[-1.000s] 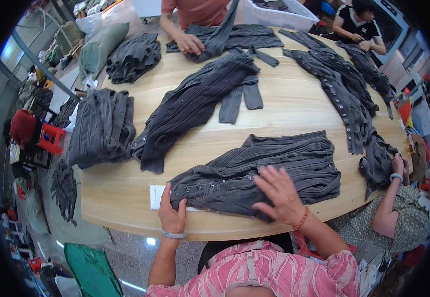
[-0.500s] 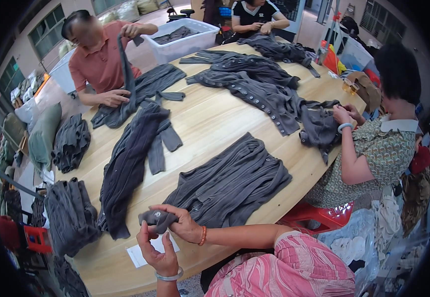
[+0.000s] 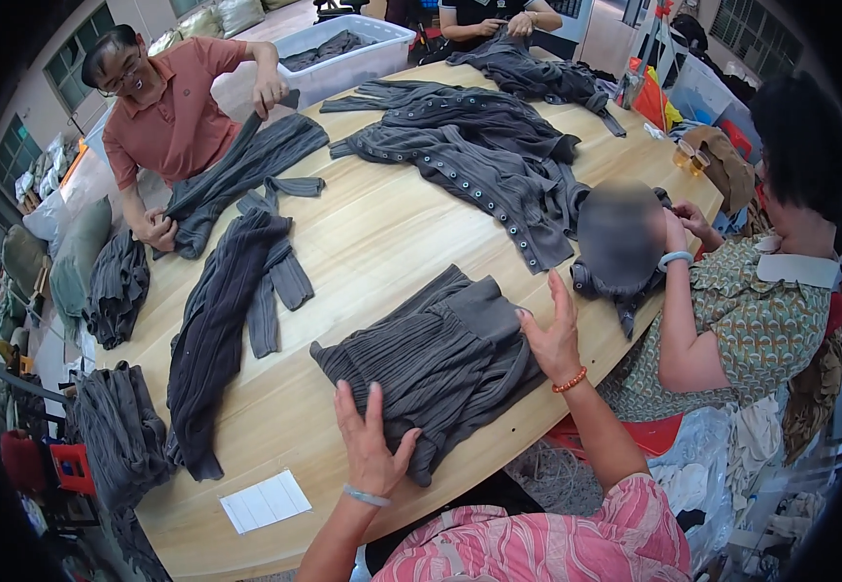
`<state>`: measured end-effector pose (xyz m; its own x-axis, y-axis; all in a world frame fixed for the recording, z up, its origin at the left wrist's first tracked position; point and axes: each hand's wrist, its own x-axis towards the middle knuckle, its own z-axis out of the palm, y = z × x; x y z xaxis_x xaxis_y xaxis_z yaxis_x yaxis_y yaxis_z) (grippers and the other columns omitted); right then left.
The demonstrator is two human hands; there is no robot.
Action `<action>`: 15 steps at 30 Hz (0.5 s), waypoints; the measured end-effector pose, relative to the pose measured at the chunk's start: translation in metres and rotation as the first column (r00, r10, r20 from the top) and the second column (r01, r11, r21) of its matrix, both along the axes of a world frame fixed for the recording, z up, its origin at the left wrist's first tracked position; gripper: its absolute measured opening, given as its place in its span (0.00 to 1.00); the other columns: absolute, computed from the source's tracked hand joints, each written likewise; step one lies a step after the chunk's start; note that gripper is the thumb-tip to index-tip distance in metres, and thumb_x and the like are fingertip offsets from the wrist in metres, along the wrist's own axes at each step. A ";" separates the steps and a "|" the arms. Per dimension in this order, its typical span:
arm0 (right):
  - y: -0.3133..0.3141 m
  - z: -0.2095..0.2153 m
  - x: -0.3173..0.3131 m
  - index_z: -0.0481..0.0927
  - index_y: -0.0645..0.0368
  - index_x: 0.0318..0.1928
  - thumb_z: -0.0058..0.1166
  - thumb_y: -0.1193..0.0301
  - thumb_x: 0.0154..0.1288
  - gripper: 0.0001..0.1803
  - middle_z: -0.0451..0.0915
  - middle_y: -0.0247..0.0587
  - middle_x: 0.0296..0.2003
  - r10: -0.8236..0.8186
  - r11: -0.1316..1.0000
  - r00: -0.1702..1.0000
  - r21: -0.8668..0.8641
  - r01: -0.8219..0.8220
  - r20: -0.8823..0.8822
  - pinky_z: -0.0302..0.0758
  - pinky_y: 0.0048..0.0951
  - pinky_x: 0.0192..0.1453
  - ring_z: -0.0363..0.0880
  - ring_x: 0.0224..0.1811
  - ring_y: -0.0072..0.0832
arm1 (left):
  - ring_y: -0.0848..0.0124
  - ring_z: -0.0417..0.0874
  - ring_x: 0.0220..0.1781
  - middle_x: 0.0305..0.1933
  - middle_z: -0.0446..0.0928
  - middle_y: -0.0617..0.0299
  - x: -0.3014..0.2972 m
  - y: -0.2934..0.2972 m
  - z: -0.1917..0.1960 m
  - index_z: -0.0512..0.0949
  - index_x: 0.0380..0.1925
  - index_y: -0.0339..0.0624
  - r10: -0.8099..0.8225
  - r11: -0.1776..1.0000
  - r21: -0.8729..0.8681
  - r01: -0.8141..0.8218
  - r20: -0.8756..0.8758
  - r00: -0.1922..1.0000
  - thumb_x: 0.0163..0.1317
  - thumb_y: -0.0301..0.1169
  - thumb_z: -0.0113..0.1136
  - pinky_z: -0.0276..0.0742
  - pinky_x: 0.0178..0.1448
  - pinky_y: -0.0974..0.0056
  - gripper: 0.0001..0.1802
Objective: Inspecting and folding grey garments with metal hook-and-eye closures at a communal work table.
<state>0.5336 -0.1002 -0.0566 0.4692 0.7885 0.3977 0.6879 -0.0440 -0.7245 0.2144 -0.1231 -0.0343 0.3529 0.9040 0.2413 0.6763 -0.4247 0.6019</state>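
A dark grey ribbed knit garment (image 3: pixel 431 364) lies folded on the table in front of me, with a wide flat band across its upper right part. My left hand (image 3: pixel 372 451) is at its near left edge, fingers spread, holding nothing. At the garment's right side, my right hand (image 3: pixel 554 339) is open with its fingers stretched upward. Both palms are turned toward the garment; whether they touch it I cannot tell. A white ruled card (image 3: pixel 266 501) rests on the wood to the left of my left hand.
On the wooden table (image 3: pixel 363 242) lie a long folded dark garment (image 3: pixel 217 339), several buttoned garments (image 3: pixel 460 160) and a folded pile (image 3: pixel 120 432). A co-worker in a red shirt (image 3: pixel 188 107) handles a garment opposite. Another in a patterned blouse (image 3: pixel 731 330) works at right. A plastic bin (image 3: pixel 343 73) stands behind.
My hands have let go of the bunched dark fabric and moved apart, to either side of the garment, which now looks more compactly folded. The red-shirted co-worker's hands have moved along their garment.
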 end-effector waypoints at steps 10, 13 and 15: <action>0.027 -0.004 -0.043 0.61 0.64 0.69 0.71 0.48 0.49 0.54 0.72 0.51 0.57 0.081 0.929 0.981 -0.370 -0.009 0.179 0.60 0.47 0.68 0.65 0.62 0.46 | 0.77 0.79 0.45 0.51 0.77 0.62 -0.001 0.016 -0.011 0.54 0.70 0.38 0.730 0.516 -0.817 0.258 0.577 0.367 0.63 0.32 0.69 0.70 0.35 0.73 0.42; 0.039 -0.001 -0.040 0.77 0.65 0.50 0.70 0.52 0.53 0.33 0.81 0.54 0.44 0.121 0.976 0.974 -0.203 -0.082 0.192 0.74 0.45 0.54 0.77 0.48 0.51 | 0.74 0.82 0.45 0.47 0.80 0.62 0.002 0.034 -0.016 0.68 0.59 0.39 0.663 0.516 -0.779 0.357 0.627 0.408 0.63 0.34 0.69 0.76 0.38 0.70 0.28; 0.042 0.000 -0.050 0.78 0.64 0.43 0.70 0.52 0.53 0.29 0.81 0.52 0.39 0.165 0.961 0.975 -0.246 -0.125 0.151 0.74 0.46 0.52 0.78 0.46 0.50 | 0.71 0.83 0.46 0.48 0.80 0.60 0.000 0.029 -0.005 0.69 0.57 0.38 0.700 0.498 -0.780 0.380 0.620 0.355 0.63 0.34 0.69 0.78 0.43 0.67 0.27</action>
